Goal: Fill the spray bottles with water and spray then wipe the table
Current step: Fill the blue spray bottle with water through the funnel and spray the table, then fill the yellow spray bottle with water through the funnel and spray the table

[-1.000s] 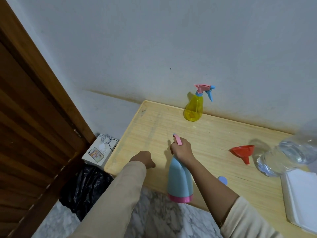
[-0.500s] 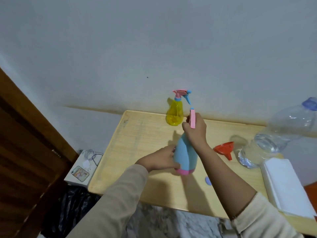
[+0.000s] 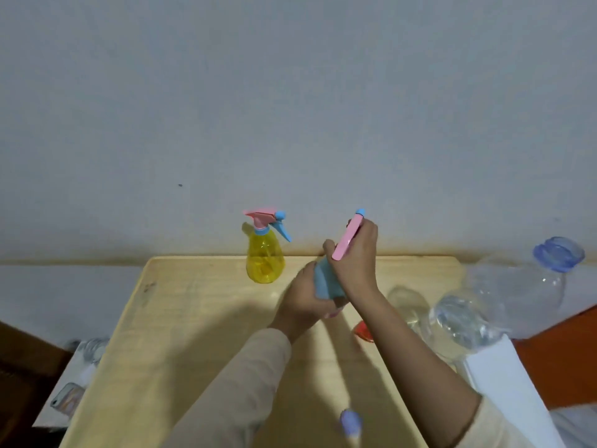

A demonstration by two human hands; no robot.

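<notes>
I see a light blue spray bottle (image 3: 326, 282) held roughly upright over the middle of the pale wooden table (image 3: 193, 318). Its pink trigger head (image 3: 347, 239) slants up and to the right. The left hand (image 3: 307, 305) grips its body and the right hand (image 3: 355, 263) grips the head. A see-through yellow spray bottle (image 3: 265, 263) with a pink and blue trigger head stands upright at the table's far edge, just left of the blue one. A large clear water bottle (image 3: 504, 302), partly filled, sits tilted at the right.
</notes>
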